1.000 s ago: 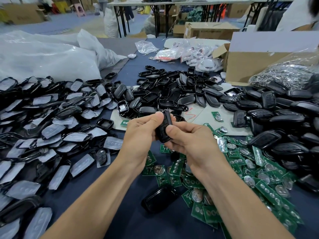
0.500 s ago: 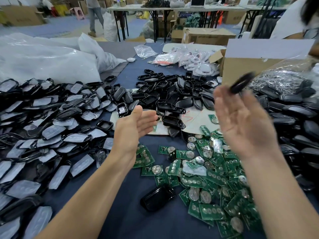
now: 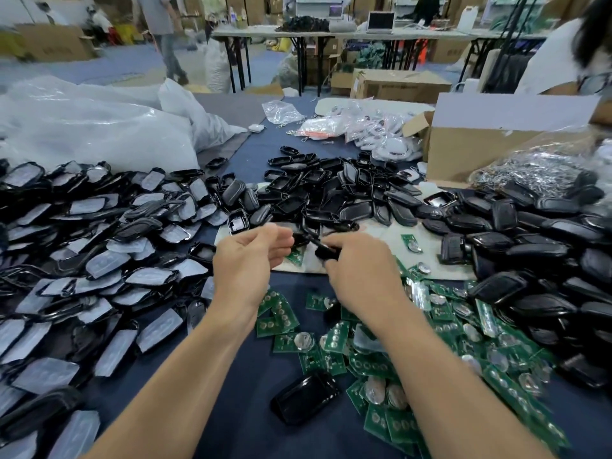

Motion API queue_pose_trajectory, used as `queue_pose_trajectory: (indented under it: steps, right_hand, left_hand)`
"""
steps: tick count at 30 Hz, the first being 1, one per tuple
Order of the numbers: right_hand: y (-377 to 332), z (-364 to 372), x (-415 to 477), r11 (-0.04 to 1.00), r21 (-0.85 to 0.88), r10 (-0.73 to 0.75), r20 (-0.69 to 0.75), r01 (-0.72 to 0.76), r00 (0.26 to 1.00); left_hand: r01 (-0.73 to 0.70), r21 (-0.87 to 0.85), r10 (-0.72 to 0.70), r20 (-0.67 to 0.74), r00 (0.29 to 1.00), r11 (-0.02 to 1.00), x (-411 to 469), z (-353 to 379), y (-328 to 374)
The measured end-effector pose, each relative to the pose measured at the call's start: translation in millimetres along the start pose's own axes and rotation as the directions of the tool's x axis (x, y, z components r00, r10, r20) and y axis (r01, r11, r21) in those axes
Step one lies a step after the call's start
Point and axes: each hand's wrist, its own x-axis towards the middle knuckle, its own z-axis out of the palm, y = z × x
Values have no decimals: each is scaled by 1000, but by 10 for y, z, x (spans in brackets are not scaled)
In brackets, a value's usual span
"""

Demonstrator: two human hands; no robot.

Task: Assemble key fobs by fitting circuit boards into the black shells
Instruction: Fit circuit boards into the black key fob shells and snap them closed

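I see the table (image 3: 245, 425) under a dark blue cloth. Left of my left hand (image 3: 246, 256) lie shell halves with pale button pads (image 3: 99, 266). Beyond both hands, black shells (image 3: 331, 193) spill onto a white sheet (image 3: 437, 260). Green circuit boards (image 3: 397, 359) spread beneath and right of my right hand (image 3: 361, 270), and a lone shell (image 3: 304, 397) lies nearer me.

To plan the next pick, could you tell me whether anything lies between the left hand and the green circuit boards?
Nothing visible does: the circuit boards lie uncovered on the blue cloth close by the left hand.
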Motion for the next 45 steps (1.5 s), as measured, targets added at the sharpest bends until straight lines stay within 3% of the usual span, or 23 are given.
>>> queue_pose_trajectory:
  steps: [7,14,18,20,23,25,31,35,37,40,45]
  right_hand:
    - [21,-27,-258,916,400,38,-140,22,989]
    - [-69,-12,-382,830,554,-83,6,65,997]
    - [-24,-97,-337,906,423,6,-71,25,997]
    - [20,-218,-323,957,289,-52,68,30,996]
    - [91,-349,-340,997,80,-41,376,11,926]
    - [107,-356,-325,998,58,8,418,-35,908]
    - [120,-157,-301,979,162,73,271,-120,960]
    - [171,-150,-280,967,240,65,102,-88,993]
    - [162,-152,-266,912,394,98,54,-112,994]
    - [128,-135,-265,767,614,150,111,-187,982]
    - [89,-107,-266,389,878,209,210,-279,955]
  left_hand:
    - [-158,167,124,195,973,973,-74,92,-39]
    - [-155,136,114,269,956,979,-91,126,-103]
    - [-48,-8,49,182,982,999,-42,80,-47]
    - [-21,-28,24,104,994,999,-10,47,-8]
    - [0,-5,1,52,999,1000,28,12,-15]
    - [1,16,-2,53,999,1000,26,4,-34]
    - [24,-68,-27,-50,998,997,26,-20,-78]
    - [-17,-8,17,-41,999,1000,44,-11,-94]
    - [-60,61,58,31,998,996,28,14,-96]
    - [-111,203,85,135,987,973,-15,41,-100]
    - [-167,325,130,134,982,931,-36,39,-87]
